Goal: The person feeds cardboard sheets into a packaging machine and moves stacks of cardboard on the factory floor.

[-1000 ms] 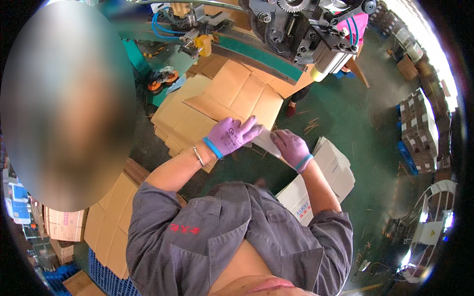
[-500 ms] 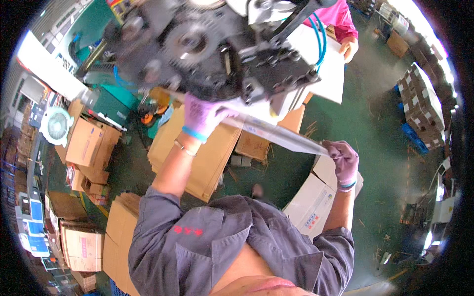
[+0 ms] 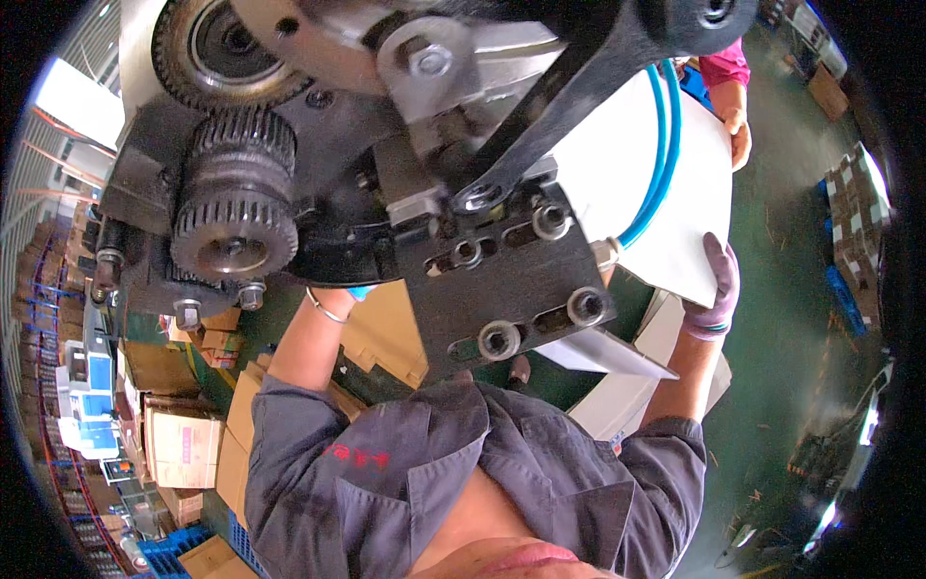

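The white sheet point(image 3: 702, 183) is at the upper right of the frame; the right hand point(image 3: 717, 289) seems to pinch its lower edge. It looks light, rather stiff, best held by edges. The machine point(image 3: 516, 275) hides the left hand; its fingers I cannot tell.

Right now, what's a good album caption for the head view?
Gloved right hand touching a white sheet, near a black machine.

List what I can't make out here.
All in the head view:
Left hand: hidden behind the black machine; only its blue cuff shows.
Narrow white panel: upper-left end hidden by the machine.
Machine's top: cut off by the upper edge.
Co-worker's pink sleeve: upper part hidden by the machine.
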